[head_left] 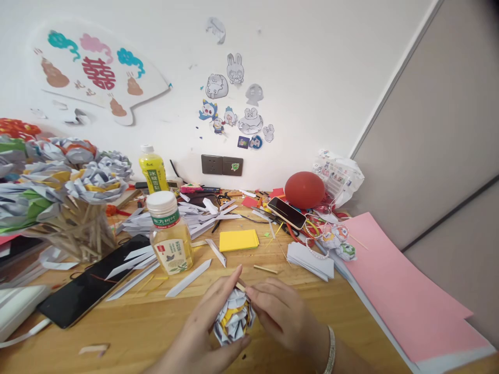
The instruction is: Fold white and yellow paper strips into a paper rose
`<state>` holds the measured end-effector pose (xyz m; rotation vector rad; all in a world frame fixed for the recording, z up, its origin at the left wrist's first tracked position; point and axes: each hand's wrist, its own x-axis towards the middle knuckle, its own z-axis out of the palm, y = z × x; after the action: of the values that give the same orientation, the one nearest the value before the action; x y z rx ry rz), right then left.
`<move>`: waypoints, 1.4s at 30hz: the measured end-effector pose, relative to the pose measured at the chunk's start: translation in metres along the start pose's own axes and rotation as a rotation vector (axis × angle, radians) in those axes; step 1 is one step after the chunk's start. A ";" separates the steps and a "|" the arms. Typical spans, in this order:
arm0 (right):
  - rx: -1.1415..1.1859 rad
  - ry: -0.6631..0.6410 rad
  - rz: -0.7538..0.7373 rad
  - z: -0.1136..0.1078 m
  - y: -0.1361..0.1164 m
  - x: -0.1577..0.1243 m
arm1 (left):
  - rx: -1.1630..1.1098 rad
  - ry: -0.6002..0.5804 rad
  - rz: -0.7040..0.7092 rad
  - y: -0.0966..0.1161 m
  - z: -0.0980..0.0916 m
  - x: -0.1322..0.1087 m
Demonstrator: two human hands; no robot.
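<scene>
Near the front of the wooden table, my left hand (212, 324) curves around a folded paper flower (235, 318) of white and yellow strips, its thumb below and its fingers along the far side. My right hand (278, 309) is closed, thumb and forefinger pinching a small wooden stick (240, 286) at the flower's upper edge. Only a short piece of that stick shows; whether it goes into the flower is hidden. A silver bracelet (330, 349) is on the right wrist. Just beyond the hands lies another short stick (265, 269).
A yellow paper stack (238, 240), white slips (311, 261) and folded strips (189, 278) lie beyond the hands. Left are a tea bottle (170, 241), a black phone (93, 280) and paper flowers (95, 182) in a container. Pink sheets (401, 296) cover the right; a red balloon (304, 189) sits behind.
</scene>
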<state>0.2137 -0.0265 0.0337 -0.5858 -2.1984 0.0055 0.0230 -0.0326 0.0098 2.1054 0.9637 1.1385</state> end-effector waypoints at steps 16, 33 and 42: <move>-0.108 0.048 -0.013 0.003 -0.004 -0.001 | 0.024 0.020 -0.073 0.007 -0.004 0.002; -0.063 0.120 0.017 0.007 -0.010 -0.003 | 0.007 -0.024 -0.028 0.016 -0.010 0.003; 0.080 0.348 0.403 0.006 -0.012 -0.013 | -0.467 0.019 -0.112 0.008 -0.001 0.006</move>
<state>0.2114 -0.0409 0.0226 -0.9022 -1.7094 0.1881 0.0274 -0.0318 0.0187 1.6504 0.7264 1.1931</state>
